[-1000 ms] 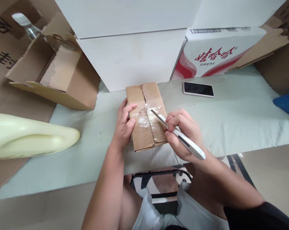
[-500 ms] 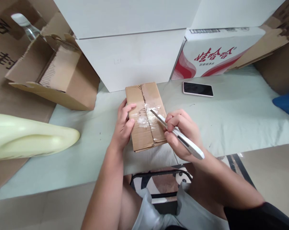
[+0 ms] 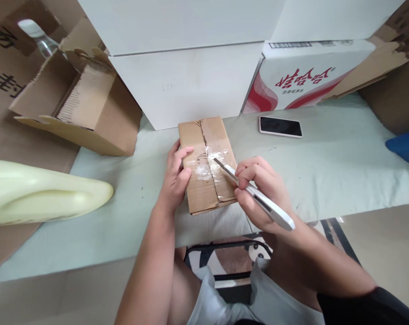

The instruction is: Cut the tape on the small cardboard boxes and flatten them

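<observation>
Around a taped, rectangular brown cardboard box, the widest passage is at 3 o'clock, over pale green cloth, ending at a blue object. A flat, black-screened phone interrupts it at 2 o'clock. At 12, a tall white carton walls off the way. The right hand, with a slim white utility knife, blocks 4 o'clock; the left hand blocks 9. Farther out at 9, cloth lies open up to a smooth pale-yellow object; an open brown carton obstructs 10.
</observation>
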The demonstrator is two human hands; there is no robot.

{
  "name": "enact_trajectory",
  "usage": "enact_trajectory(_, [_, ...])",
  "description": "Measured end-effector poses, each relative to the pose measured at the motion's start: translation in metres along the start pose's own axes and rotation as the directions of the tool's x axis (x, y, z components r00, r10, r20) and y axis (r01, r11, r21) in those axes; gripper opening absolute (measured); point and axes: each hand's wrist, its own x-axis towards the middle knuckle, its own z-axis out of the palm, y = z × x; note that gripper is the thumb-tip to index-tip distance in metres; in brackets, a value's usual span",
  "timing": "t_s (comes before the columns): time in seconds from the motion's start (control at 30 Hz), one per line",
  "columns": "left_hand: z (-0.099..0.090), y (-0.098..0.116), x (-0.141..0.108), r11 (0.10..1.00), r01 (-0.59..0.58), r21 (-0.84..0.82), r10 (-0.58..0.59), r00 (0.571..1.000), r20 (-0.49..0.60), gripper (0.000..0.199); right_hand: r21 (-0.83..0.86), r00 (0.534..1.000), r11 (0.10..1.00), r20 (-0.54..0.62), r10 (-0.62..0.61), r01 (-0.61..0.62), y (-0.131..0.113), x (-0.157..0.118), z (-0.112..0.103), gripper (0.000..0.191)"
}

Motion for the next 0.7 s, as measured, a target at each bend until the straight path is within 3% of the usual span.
enact_trajectory(0.7, [0.0004,0.0013,-0.0006,1.000,0.014,-0.016,-0.014,1.000,0.002,0.050,-0.057,0.998,0.998,-0.055,-0.044,0.041,0.0044,-0.0014,0.0015,0.021])
